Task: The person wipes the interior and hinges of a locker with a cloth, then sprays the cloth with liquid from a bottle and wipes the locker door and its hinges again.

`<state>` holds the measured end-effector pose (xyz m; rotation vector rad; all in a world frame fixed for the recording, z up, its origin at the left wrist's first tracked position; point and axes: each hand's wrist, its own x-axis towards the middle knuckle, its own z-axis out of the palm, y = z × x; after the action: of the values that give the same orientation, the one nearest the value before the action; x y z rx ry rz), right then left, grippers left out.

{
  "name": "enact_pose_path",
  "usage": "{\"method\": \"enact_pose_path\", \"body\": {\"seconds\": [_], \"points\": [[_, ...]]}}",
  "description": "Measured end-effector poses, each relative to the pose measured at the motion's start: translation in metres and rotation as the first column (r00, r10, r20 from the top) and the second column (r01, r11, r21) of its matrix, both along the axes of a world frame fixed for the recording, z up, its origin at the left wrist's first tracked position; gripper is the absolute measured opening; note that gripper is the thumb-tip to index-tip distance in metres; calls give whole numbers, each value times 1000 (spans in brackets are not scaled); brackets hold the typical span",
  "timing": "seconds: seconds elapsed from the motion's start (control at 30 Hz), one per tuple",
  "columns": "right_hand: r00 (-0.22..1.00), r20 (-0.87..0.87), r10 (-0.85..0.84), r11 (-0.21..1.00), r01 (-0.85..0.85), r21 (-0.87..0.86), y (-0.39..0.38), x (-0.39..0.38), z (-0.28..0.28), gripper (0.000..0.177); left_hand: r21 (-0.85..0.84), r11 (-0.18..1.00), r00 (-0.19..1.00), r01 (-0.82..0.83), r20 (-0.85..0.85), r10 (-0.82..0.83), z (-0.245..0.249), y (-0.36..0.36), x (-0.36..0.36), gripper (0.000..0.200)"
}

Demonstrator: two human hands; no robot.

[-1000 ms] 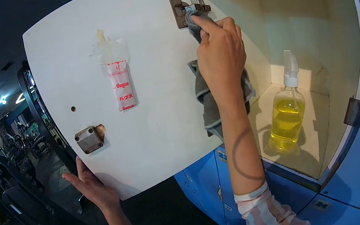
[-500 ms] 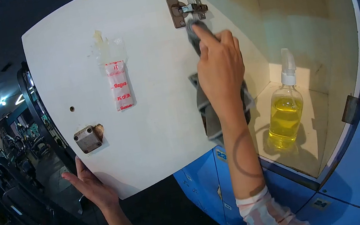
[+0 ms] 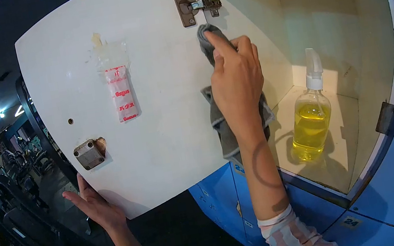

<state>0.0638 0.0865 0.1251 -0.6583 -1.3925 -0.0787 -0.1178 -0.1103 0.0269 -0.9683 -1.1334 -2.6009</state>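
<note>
A: Where is that grey cloth sitting?

B: It's hanging from the right hand, its bunched top resting just below the hinge, seemingly against the white door. The hand is curling mostly closed around it, forefinger reaching out along the top.

A: And the left hand?

B: It's staying loosely open, thumb spread, bracing the door's lower outer corner; some fingers are hiding behind the edge.

A: That bracing is helping, I'd say; a door like that could be swinging under any push.

B: Yes, and pressing through a thick fold is probably working best, with the fingertip guiding it. The loose tail is dangling, so gathering it up would be wise, and the metal corners could be snagging the weave.

A: What's the packet on the door saying?

B: Its red print is looking like "Bagus", repeated, with Japanese-style characters between.

A: Anything on the spray bottle?

B: I'm seeing no label, just yellow liquid, inside the compartment. Below, a tag is showing "24"; another is starting with "2", the rest being unclear.
</note>
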Motion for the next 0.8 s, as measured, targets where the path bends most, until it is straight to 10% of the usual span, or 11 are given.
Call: {"method": "enact_pose_path", "body": {"seconds": [0.8], "points": [[997,-75,3,1000,-1,21,8,-3,13,30,7,999,998,38,-45,-38,2,2,3,87]]}}
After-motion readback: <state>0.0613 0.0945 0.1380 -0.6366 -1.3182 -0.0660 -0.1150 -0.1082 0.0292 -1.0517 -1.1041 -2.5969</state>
